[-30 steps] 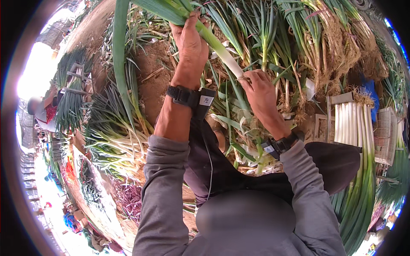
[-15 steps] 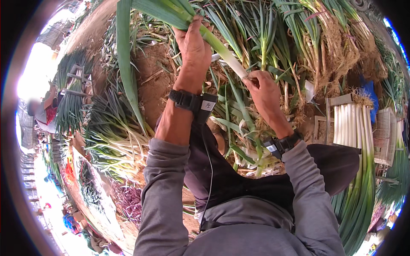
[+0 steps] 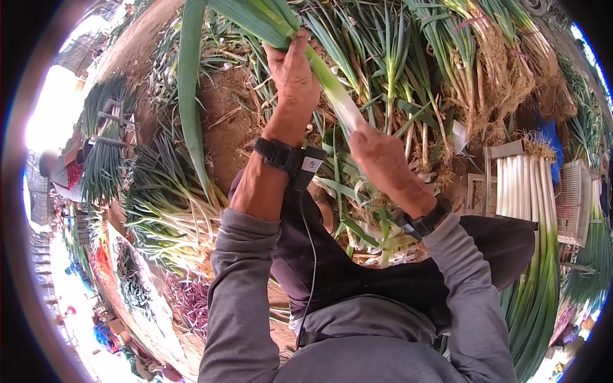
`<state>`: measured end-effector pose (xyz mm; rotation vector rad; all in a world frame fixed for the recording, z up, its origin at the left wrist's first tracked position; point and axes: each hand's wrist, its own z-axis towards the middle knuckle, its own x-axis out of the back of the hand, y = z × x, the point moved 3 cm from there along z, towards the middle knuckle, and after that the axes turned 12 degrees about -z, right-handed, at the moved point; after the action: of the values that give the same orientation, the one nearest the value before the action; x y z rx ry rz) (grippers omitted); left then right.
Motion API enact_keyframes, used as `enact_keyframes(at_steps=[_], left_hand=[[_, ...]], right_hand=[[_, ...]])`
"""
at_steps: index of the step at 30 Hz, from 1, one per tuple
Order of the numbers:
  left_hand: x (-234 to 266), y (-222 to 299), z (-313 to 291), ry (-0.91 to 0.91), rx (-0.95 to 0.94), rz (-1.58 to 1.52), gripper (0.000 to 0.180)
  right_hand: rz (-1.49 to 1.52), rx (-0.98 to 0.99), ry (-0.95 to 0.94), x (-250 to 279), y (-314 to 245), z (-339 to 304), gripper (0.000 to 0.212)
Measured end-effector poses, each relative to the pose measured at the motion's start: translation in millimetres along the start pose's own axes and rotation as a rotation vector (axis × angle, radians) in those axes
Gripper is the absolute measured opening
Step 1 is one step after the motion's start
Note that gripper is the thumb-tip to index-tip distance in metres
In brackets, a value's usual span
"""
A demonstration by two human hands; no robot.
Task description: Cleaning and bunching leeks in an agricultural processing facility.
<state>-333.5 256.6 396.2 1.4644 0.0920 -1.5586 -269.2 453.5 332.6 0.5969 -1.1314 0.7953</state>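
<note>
One thick leek slants across in front of me, its broad green leaves at the top and its white shank running down to the right. My left hand is wrapped round it where the leaves meet the stalk. A long leaf hangs down to the left of that wrist. At the white lower end, my right hand is closed on the leek; it is slightly blurred, and its fingertips are hidden behind the hand.
Untrimmed leeks with hairy roots lie at the far right. Clean white-stemmed leeks rest in a metal frame at my right, beside a white plastic crate. More leeks are piled at my left. Peeled scraps lie between my legs.
My right hand has shifted left and slightly down, from a pinch at the tip to a closed hand over the white end. The left hand has barely moved.
</note>
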Motion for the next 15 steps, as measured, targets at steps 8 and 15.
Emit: enact_keyframes(at_steps=[8, 15], left_hand=[[-4.3, 4.4, 4.9, 0.133, 0.009, 0.02, 0.045], [4.4, 1.4, 4.6, 0.156, 0.136, 0.048, 0.056]], right_hand=[[-0.079, -0.042, 0.176, 3.3, 15.7, -13.2, 0.028], [0.031, -0.314, 0.322, 10.1, 30.0, -7.6, 0.029]])
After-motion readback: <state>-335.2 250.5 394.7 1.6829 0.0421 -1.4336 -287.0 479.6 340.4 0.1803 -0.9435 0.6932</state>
